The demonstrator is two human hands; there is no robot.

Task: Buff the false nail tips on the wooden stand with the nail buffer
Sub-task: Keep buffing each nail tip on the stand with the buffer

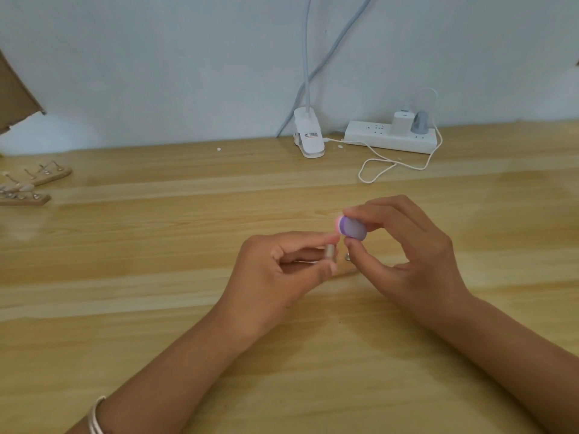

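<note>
Purple-and-pink nail buffer (352, 228) pinched in your right hand (407, 255); your left hand (282, 270) grips a mostly hidden grey metal piece (329, 252).

Purple-pink nail buffer (352, 229) over greyish nail tip (329, 252), wooden stands (47, 178) far left

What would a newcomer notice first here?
The purple-and-pink nail buffer, pinched in the right hand over the middle of the table, sits close above a small grey piece that the left hand pinches. Next come the white power strip and clip lamp base by the back wall, and two wooden stands at the far left.
</note>
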